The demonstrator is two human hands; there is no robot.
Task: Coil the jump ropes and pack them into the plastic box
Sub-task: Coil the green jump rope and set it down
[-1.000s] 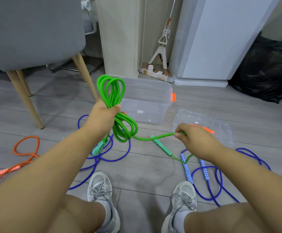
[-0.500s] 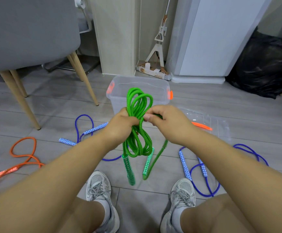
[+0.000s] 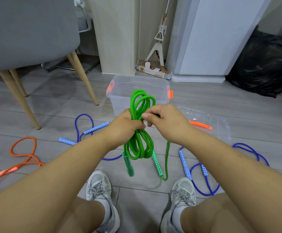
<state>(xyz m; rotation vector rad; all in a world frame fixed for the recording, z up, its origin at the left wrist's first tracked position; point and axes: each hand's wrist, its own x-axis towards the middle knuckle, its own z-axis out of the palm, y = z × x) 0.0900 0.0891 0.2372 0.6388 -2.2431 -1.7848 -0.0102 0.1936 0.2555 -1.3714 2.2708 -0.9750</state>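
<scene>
My left hand (image 3: 126,126) grips the middle of a coiled green jump rope (image 3: 139,145), whose loops stand above and hang below the fist. My right hand (image 3: 163,121) pinches a strand of the same rope beside it. Both green handles dangle under the coil, with a loose tail on the right. Just behind the hands stands the clear plastic box (image 3: 120,98) with orange latches, open. Its clear lid (image 3: 209,121) lies on the floor to the right. A blue rope (image 3: 89,130) lies at left, another blue rope (image 3: 204,172) at right, an orange rope (image 3: 22,157) at far left.
A grey chair (image 3: 27,34) with wooden legs stands at the left. A mop (image 3: 157,47) leans in the corner behind the box, next to a white appliance (image 3: 212,39). A black bag (image 3: 268,64) sits at the far right. My shoes (image 3: 99,187) are below.
My right hand came in from the right to meet my left hand at the coil. The coil moved right, in front of the box, and the handles now hang below it.
</scene>
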